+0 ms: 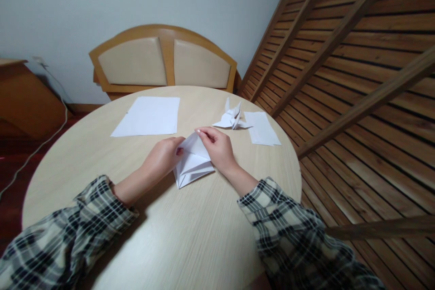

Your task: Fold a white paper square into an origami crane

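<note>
The bench (170, 235) spreads beneath both grips; between them, on or just above it, sits the folded paper (195, 162). Working it well likely means matching edges first, then pressing creases firmly. The left hand (165, 154) pinches its left side, thumb in front — barely open. The right hand (218, 148) nips the top corner, fingertips nearly together — best kept light.

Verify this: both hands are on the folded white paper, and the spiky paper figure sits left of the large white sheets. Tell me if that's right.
Not quite: the head view shows the spiky paper figure right of the large white sheets. The left hand and right hand are on the folded white paper.
</note>
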A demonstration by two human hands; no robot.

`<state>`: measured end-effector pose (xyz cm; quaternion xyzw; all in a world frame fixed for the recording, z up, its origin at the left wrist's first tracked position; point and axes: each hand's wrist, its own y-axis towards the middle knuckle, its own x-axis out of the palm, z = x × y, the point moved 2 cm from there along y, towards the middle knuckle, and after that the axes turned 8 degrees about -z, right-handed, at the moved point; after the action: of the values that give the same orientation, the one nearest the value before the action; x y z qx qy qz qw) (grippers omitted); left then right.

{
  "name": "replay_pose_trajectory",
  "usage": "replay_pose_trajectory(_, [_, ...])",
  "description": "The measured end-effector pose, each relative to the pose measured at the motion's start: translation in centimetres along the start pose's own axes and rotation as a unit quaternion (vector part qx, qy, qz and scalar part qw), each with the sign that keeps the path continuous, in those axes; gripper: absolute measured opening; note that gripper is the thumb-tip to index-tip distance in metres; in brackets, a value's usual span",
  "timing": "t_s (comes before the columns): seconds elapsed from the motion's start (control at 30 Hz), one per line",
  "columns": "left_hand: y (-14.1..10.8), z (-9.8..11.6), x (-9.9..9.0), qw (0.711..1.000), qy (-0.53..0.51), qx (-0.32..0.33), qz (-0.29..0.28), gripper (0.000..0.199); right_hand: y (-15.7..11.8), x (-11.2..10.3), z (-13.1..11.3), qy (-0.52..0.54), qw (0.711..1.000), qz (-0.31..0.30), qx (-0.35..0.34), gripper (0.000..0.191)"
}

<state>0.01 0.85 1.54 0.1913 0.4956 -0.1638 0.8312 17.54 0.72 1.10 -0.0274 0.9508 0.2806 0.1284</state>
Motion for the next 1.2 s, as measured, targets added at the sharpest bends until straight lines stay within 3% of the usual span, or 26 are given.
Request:
replay_pose_trajectory(0.33, [0.1,-0.7,0.5,1.000,0.007,-0.001,0.005,0.011,0.1,0.1,0.3,-0.007,1.000,-0.024,0.007,0.013])
replay_pose_trajectory(0.5, [0.1,-0.5,0.7,1.000,-0.015,0.007,0.000,0.012,0.1,-0.3,0.6,-0.059,0.996,-0.061,0.027,0.031])
replay_pose_trajectory(0.67, [0.0,-0.2,0.6,0.987,-0.153,-0.001,-0.056,0.017,0.5,-0.9,1.4,-0.055,0.996,-0.064,0.037,0.035])
replay_pose_trajectory(0.77, [-0.1,-0.5,0.4,0.952,-0.287,0.012,-0.103,0.033,0.7,-1.4,2.1,-0.047,0.996,-0.058,0.043,0.036])
replay_pose_trajectory(0.9, [0.0,-1.7,0.5,0.909,-0.399,-0.009,-0.118,0.035,0.9,-1.9,2.9,-0.023,0.996,-0.060,0.056,0.035])
replay_pose_trajectory(1.2, [0.3,-2.2,0.8,0.919,-0.371,0.014,-0.133,0.040,0.8,-1.8,3.3,0.040,0.994,-0.074,0.069,0.033])
